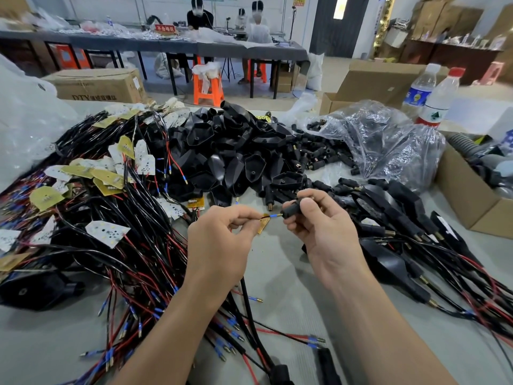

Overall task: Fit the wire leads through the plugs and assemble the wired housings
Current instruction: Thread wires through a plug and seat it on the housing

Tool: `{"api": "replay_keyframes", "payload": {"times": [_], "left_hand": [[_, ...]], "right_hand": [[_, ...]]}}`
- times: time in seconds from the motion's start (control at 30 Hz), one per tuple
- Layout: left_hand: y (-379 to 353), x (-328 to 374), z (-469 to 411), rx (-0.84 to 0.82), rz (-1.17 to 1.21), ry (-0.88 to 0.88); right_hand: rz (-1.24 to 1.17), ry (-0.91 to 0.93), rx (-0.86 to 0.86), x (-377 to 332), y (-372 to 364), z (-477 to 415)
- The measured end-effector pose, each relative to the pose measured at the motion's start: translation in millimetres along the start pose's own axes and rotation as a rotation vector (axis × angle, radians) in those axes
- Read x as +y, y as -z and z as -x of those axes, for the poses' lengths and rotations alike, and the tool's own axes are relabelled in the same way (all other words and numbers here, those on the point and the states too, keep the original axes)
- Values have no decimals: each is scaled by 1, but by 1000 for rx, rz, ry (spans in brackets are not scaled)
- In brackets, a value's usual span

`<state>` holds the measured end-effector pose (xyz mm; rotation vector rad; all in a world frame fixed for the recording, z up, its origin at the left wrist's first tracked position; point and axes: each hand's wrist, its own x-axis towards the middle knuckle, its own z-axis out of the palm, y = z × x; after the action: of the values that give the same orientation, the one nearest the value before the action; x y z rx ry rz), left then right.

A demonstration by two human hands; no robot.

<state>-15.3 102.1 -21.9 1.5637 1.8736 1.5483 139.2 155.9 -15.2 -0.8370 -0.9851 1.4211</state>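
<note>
Much of the plug (291,210) is covered by the right hand (322,229), so only its near black end shows. The wire lead (273,215) disappears into the left hand (222,240), and where it runs from there I cannot tell. A small yellow board (263,225) hangs half hidden under the left fingers (249,218).

Those fingers pinch the lead just behind its blue sleeve. Its metal tip touches the mouth of the plug, above the middle of the grey desk (277,273). The right fingers (308,207) are curled round the plug and hold it level.

A tangle of red and black wires (111,218) fills the left. Black housings (236,151) are heaped at the far side, and a clear bag (383,140) lies far right.
</note>
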Motion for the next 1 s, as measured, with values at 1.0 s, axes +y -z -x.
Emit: {"api": "replay_keyframes", "payload": {"times": [1.0], "left_hand": [[-8, 6, 9, -71, 22, 4]], "right_hand": [[56, -120, -54, 7, -2, 3]]}}
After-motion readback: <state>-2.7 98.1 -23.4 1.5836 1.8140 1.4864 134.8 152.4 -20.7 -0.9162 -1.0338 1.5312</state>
